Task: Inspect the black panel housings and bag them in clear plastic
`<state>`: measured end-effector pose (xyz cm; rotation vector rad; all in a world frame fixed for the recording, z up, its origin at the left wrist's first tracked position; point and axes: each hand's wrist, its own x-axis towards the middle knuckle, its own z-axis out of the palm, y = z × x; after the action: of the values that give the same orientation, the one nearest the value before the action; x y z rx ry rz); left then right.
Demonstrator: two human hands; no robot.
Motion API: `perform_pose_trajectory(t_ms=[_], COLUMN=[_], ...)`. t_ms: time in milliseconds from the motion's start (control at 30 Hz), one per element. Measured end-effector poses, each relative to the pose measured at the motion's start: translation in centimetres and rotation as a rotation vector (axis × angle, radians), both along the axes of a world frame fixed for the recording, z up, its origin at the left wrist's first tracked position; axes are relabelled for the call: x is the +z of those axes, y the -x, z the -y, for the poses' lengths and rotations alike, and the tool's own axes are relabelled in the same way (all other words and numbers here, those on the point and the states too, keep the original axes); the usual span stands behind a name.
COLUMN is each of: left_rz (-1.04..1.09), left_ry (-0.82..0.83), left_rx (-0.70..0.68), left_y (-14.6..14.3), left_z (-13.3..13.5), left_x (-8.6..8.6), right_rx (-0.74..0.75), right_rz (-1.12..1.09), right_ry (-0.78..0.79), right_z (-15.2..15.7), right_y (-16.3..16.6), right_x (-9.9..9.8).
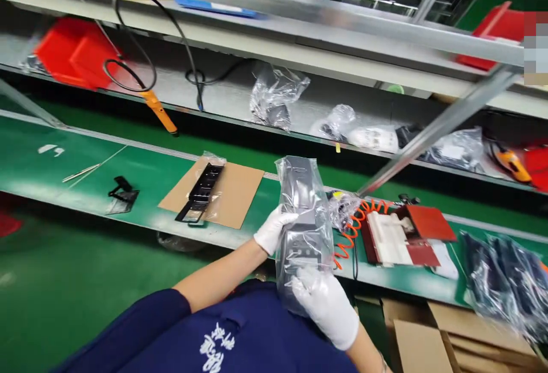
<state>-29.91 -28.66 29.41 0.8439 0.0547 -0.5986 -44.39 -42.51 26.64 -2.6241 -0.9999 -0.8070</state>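
Observation:
A long dark grey plastic part in a clear plastic bag (303,190) is held up close to my body, above the front edge of the bench. My left hand (274,230), in a white glove, is closed on its left side with the thumb lying over the front. Lower down, my gloved right hand (327,307) grips the bottom end of the bag, its fingertips blurred by the shiny film. Left of the bag, a black slotted part (205,184) rests on a cardboard sheet (244,190). A small black bracket (124,189) lies further left.
A red box with white pieces (432,221) stands right of a coiled orange hose (353,227). Bagged dark parts (509,270) lie at the right end, above cardboard (419,341). An orange-handled tool (158,111) hangs from the shelf by a red bin (77,53).

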Motion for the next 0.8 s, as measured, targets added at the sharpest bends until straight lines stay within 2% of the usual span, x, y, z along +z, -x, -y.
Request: perform_pose_trajectory(t_ms=[67,133,167,233,267,300,333,400,467,500,533,600,667,800], left_rz=[-0.003,-0.008,-0.007,0.011,0.026,0.039,0.050,0.068,0.104,0.131,0.160,0.205,0.229,0.255], left_ry=[0.059,0.091,0.086,0.050,0.032,0.020,0.011,0.000,-0.009,-0.019,-0.031,-0.063,-0.086,-0.107], left_rx=[0.047,0.125,0.167,0.221,0.219,0.201,0.171,0.107,0.052,0.038,0.037,0.040,0.018,-0.070], left_y=[-0.7,-2.0,-2.8,-4.2,-4.8,-5.2,-5.3,-5.1,-4.4,-3.9,-3.3,-1.9,0.2,6.3], left_z=[-0.4,-1.2,-1.5,-1.7,-1.5,-1.1,-0.4,1.6,4.0,5.3,6.6,9.3,12.1,19.2], left_x=[-0.3,-0.8,-1.0,-1.3,-1.4,-1.3,-1.2,-0.8,-0.6,-0.5,-0.5,-0.6,-0.9,-2.0], right_rx=[-0.120,-0.395,-0.562,-0.859,-0.954,-1.003,-0.996,-0.899,-0.743,-0.760,-0.824,-0.997,-1.126,-1.166], right_rz=[0.010,-0.017,-0.023,-0.004,0.034,0.069,0.081,0.053,-0.143,-0.151,-0.163,-0.230,-0.153,0.045], right_ry=[-0.043,-0.261,-0.435,-0.809,-0.934,-0.961,-0.891,-0.512,-0.278,-0.208,-0.172,-0.213,-0.237,-0.174], right_z=[0.6,2.2,3.0,4.4,4.7,4.7,4.4,3.5,2.8,2.7,2.7,3.1,4.1,8.3], right_y=[0.9,2.4,3.1,4.2,4.3,4.1,3.6,1.9,0.4,0.1,0.2,1.3,3.2,6.4], right_x=[-1.0,-2.0,-2.1,-1.3,-0.5,0.5,1.4,2.4,1.8,1.0,-0.1,-2.2,-3.7,-4.8])
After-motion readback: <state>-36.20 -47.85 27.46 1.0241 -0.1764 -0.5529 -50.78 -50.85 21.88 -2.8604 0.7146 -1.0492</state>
